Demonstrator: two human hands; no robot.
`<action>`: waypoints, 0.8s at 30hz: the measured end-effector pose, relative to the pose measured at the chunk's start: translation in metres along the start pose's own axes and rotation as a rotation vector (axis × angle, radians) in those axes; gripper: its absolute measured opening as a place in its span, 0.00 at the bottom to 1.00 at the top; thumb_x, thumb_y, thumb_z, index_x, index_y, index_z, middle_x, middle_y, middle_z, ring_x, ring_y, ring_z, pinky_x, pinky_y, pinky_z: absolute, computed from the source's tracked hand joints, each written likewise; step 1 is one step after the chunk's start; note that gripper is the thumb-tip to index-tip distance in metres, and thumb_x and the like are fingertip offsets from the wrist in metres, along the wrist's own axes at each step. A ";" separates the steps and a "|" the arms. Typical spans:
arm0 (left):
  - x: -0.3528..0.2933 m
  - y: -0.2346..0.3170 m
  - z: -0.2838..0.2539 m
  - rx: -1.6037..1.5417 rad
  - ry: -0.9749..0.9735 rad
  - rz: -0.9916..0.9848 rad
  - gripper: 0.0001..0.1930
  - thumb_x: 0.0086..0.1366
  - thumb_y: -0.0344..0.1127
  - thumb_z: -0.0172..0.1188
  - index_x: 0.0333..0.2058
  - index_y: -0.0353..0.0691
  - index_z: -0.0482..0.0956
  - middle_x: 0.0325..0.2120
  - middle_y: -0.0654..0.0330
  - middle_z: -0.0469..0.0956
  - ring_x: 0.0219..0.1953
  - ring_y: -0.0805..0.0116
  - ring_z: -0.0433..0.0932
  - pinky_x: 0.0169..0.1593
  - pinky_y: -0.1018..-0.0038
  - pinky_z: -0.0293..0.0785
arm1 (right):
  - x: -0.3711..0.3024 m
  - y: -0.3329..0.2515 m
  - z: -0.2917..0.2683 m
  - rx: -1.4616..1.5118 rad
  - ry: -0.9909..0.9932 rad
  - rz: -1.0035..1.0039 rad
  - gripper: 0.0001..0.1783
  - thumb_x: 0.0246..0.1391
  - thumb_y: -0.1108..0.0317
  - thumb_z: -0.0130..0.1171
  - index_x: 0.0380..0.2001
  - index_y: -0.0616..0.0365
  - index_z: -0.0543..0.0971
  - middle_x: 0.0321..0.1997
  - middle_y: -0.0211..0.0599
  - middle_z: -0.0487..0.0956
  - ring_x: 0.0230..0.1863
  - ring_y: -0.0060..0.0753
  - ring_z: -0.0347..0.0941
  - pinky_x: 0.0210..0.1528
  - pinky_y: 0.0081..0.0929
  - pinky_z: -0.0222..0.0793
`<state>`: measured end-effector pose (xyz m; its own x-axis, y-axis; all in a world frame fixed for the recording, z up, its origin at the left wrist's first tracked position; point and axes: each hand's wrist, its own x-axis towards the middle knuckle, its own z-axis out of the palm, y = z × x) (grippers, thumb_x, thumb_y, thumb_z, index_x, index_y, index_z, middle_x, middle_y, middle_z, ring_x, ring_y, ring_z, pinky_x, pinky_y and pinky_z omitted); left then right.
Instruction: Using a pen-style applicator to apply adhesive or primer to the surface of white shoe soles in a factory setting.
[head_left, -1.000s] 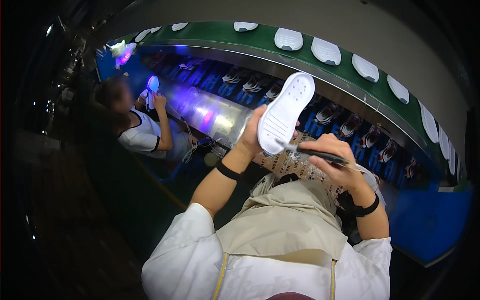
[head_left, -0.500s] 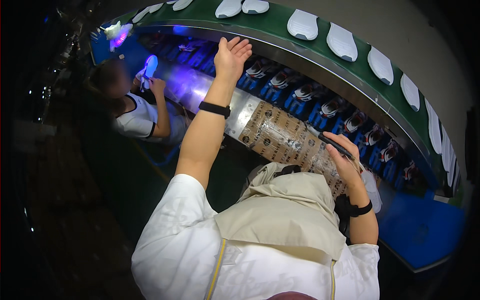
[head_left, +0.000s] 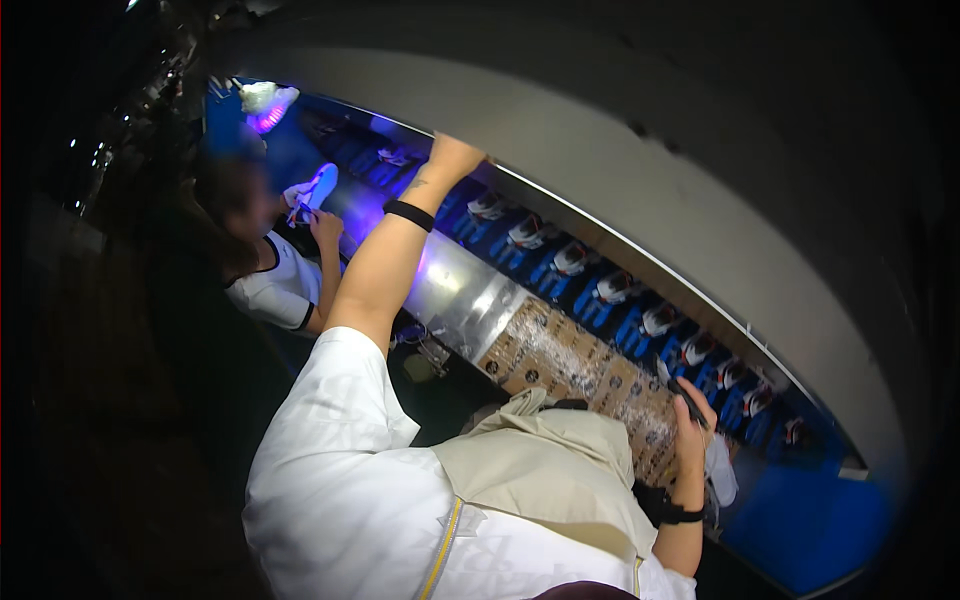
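My left hand (head_left: 458, 156) reaches far forward to the lower edge of a broad grey panel (head_left: 600, 150). That edge hides its fingers, so I cannot see what they touch. Closer in on the right, my right hand (head_left: 694, 430) is closed around a slim black-handled tool (head_left: 687, 404) with a pale tip. The tool points up and left, over the far side of a bench covered with printed brown paper (head_left: 570, 370) and clear film. Past that side runs a row of white shoes (head_left: 570, 258) on blue holders (head_left: 592, 306).
A co-worker (head_left: 275, 285) at the left holds a shoe (head_left: 320, 187) under violet light. Bare metal (head_left: 460, 290) continues the bench leftward. Beside my right wrist lies a whitish object (head_left: 720, 470), near a blue surface (head_left: 800, 520). The grey panel overhangs the shoe row.
The view has shifted, and the grey panel now fills the top where a green shelf with white soles showed. My left hand's fingers, spread before, are now hidden. My right hand keeps its tool.
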<state>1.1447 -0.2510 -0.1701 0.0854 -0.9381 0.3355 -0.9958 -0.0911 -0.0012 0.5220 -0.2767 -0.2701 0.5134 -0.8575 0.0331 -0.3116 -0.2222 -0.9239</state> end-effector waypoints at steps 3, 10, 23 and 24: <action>0.021 -0.035 -0.010 -0.012 -0.178 0.098 0.28 0.63 0.49 0.65 0.55 0.34 0.78 0.48 0.34 0.78 0.50 0.35 0.78 0.56 0.51 0.76 | -0.002 0.011 0.005 -0.025 0.127 0.038 0.17 0.62 0.70 0.62 0.52 0.66 0.83 0.50 0.44 0.85 0.51 0.34 0.80 0.59 0.29 0.71; 0.021 -0.155 -0.014 0.027 -0.199 -0.045 0.29 0.64 0.49 0.65 0.56 0.33 0.77 0.48 0.34 0.78 0.50 0.34 0.78 0.56 0.50 0.76 | 0.001 0.005 0.010 -0.082 0.186 0.231 0.18 0.64 0.66 0.62 0.51 0.68 0.83 0.46 0.42 0.85 0.45 0.31 0.77 0.52 0.28 0.70; 0.007 -0.182 -0.003 0.039 0.060 -0.243 0.31 0.65 0.50 0.64 0.58 0.31 0.76 0.48 0.33 0.78 0.50 0.34 0.78 0.56 0.50 0.76 | 0.039 -0.022 0.032 -0.142 0.153 0.047 0.20 0.66 0.63 0.61 0.54 0.68 0.82 0.51 0.45 0.83 0.50 0.32 0.76 0.57 0.29 0.69; 0.005 -0.176 0.006 0.051 0.123 -0.286 0.31 0.65 0.50 0.64 0.58 0.31 0.76 0.47 0.33 0.78 0.50 0.34 0.78 0.56 0.50 0.76 | 0.040 -0.016 0.030 -0.114 0.147 0.009 0.20 0.66 0.64 0.61 0.54 0.68 0.82 0.51 0.45 0.83 0.50 0.31 0.77 0.56 0.28 0.70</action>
<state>1.3210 -0.2421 -0.1740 0.3547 -0.8249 0.4402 -0.9287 -0.3655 0.0634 0.5716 -0.2940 -0.2657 0.3905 -0.9164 0.0879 -0.4089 -0.2582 -0.8753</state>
